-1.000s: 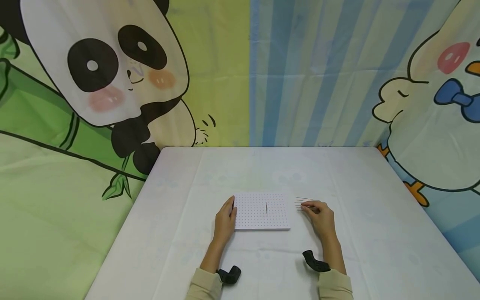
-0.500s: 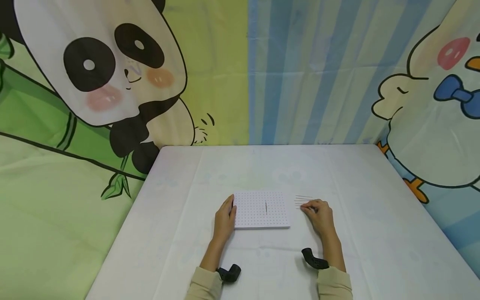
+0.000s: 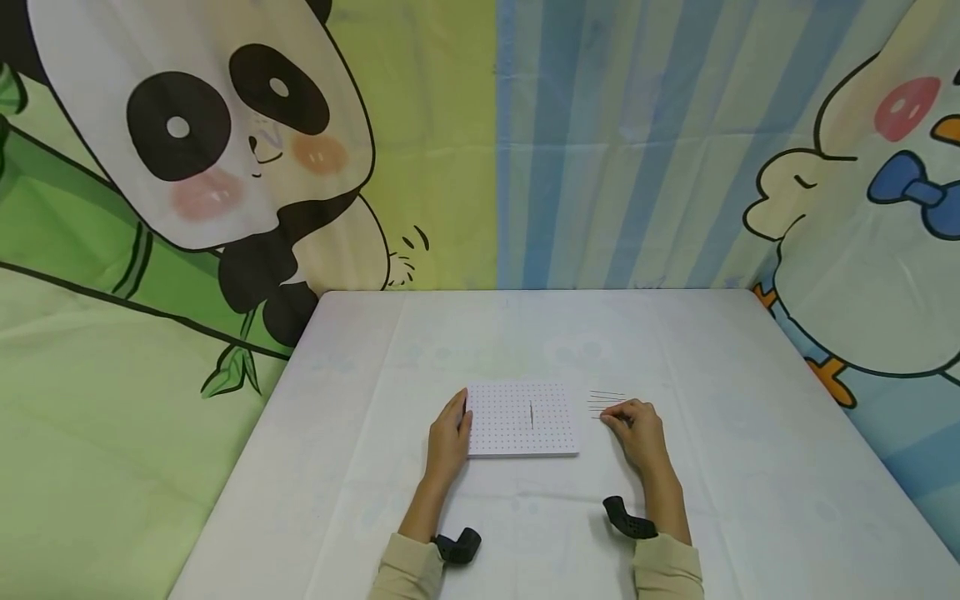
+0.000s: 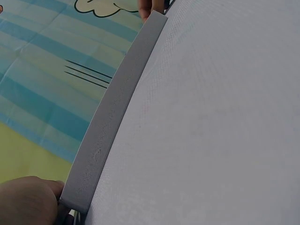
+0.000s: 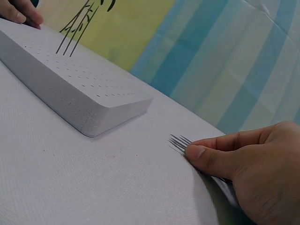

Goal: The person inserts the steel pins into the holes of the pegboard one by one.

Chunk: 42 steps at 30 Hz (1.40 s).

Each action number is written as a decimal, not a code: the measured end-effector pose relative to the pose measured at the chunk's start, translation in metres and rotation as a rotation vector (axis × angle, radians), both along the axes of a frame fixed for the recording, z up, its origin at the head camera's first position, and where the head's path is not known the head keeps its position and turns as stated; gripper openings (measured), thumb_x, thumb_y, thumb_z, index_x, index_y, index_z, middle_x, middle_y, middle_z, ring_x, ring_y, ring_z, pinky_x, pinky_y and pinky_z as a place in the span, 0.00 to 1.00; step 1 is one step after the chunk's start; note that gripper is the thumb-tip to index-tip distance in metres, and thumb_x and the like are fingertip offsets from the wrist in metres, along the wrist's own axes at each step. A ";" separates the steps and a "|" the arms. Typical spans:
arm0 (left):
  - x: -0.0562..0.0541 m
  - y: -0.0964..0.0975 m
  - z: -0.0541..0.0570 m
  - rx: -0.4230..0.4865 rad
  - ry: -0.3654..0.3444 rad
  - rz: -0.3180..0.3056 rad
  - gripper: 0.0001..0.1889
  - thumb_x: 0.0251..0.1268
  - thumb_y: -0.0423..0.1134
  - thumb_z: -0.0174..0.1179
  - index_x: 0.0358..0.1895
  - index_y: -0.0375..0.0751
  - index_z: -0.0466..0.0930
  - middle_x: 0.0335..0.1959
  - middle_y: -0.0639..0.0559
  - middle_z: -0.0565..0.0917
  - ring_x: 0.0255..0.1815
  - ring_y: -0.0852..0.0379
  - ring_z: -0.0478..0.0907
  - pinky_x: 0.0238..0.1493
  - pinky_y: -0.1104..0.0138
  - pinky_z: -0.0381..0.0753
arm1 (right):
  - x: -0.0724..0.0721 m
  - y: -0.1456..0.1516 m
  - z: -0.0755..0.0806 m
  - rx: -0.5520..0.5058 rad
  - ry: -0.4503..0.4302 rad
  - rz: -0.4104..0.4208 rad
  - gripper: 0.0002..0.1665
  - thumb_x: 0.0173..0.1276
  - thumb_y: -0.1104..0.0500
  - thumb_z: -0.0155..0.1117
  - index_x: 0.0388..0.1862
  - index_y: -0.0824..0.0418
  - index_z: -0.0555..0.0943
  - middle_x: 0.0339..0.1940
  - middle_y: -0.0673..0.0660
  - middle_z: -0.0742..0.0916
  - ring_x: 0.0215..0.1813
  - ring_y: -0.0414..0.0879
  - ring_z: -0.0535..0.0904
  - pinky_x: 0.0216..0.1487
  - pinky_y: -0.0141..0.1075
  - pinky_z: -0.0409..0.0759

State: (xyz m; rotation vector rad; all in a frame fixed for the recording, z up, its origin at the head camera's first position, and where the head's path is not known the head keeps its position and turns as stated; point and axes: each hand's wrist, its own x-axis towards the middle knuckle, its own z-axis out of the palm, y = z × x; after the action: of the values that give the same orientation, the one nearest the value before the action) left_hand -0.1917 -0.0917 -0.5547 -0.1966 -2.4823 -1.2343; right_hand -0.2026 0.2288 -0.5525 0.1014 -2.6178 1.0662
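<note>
A white board with rows of small holes (image 3: 498,421) lies flat on the table. My left hand (image 3: 446,442) holds its left edge, with the thumb at the board and the fingers along the side. In the right wrist view, three thin dark sticks (image 5: 75,42) stand upright in the board; in the head view they look like one short line. Right of the board, several thin dark sticks (image 3: 603,397) lie side by side on the table. My right hand (image 3: 641,433) pinches at the nearest stick with thumb and index finger; its fingers hide the far ends.
A white cloth covers the table (image 3: 540,542). Behind it hangs a printed curtain (image 3: 637,142) with a panda and a bird figure. A black wrist mount (image 3: 459,547) sits on the left wrist and another black mount (image 3: 628,518) on the right.
The head view has shifted slightly. The right fingertips stay at the sticks with hardly any movement, and the left hand stays at the board's edge.
</note>
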 end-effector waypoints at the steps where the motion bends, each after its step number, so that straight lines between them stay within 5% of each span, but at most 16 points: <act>1: 0.000 0.000 0.000 0.002 -0.001 0.002 0.22 0.67 0.31 0.52 0.63 0.31 0.66 0.62 0.40 0.70 0.64 0.49 0.65 0.64 0.61 0.64 | 0.000 0.000 0.000 0.004 -0.001 0.006 0.03 0.55 0.62 0.69 0.29 0.62 0.85 0.31 0.55 0.83 0.34 0.48 0.69 0.34 0.39 0.67; 7: -0.001 0.000 0.000 0.011 0.004 0.001 0.22 0.67 0.31 0.52 0.63 0.31 0.66 0.62 0.40 0.70 0.64 0.49 0.65 0.64 0.61 0.65 | 0.003 0.001 0.002 -0.041 0.021 0.016 0.05 0.59 0.61 0.67 0.32 0.62 0.83 0.31 0.54 0.81 0.34 0.46 0.71 0.33 0.35 0.70; 14: 0.000 -0.001 0.000 0.004 0.034 -0.004 0.22 0.65 0.30 0.53 0.62 0.30 0.67 0.61 0.39 0.71 0.63 0.47 0.67 0.63 0.59 0.67 | 0.002 -0.009 0.006 -0.290 0.028 -0.084 0.16 0.68 0.51 0.55 0.41 0.63 0.78 0.33 0.55 0.82 0.33 0.41 0.74 0.31 0.23 0.72; 21: -0.001 -0.002 -0.001 -0.001 0.026 0.010 0.22 0.65 0.29 0.54 0.62 0.30 0.67 0.61 0.39 0.71 0.63 0.47 0.67 0.63 0.58 0.67 | -0.005 -0.046 0.016 -0.601 0.120 0.049 0.11 0.65 0.61 0.60 0.40 0.69 0.76 0.30 0.63 0.83 0.30 0.45 0.82 0.30 0.29 0.80; 30: -0.001 0.001 -0.001 0.002 0.017 0.007 0.22 0.65 0.29 0.54 0.62 0.30 0.67 0.61 0.39 0.71 0.63 0.47 0.67 0.63 0.59 0.66 | -0.011 -0.091 0.019 -0.414 0.198 0.160 0.06 0.58 0.63 0.68 0.32 0.62 0.80 0.25 0.52 0.86 0.26 0.44 0.83 0.31 0.24 0.79; 42: -0.002 0.001 -0.001 -0.010 0.030 0.028 0.22 0.64 0.28 0.54 0.62 0.30 0.68 0.60 0.39 0.72 0.62 0.47 0.67 0.63 0.59 0.67 | -0.018 -0.105 0.015 -0.316 0.332 0.290 0.05 0.56 0.66 0.69 0.31 0.61 0.81 0.25 0.51 0.86 0.26 0.40 0.81 0.30 0.26 0.79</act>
State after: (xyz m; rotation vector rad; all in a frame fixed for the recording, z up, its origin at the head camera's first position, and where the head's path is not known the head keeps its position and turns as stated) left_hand -0.1940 -0.0907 -0.5561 -0.1815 -2.4573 -1.1995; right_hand -0.2209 0.1242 -0.5373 0.5494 -2.1536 1.4085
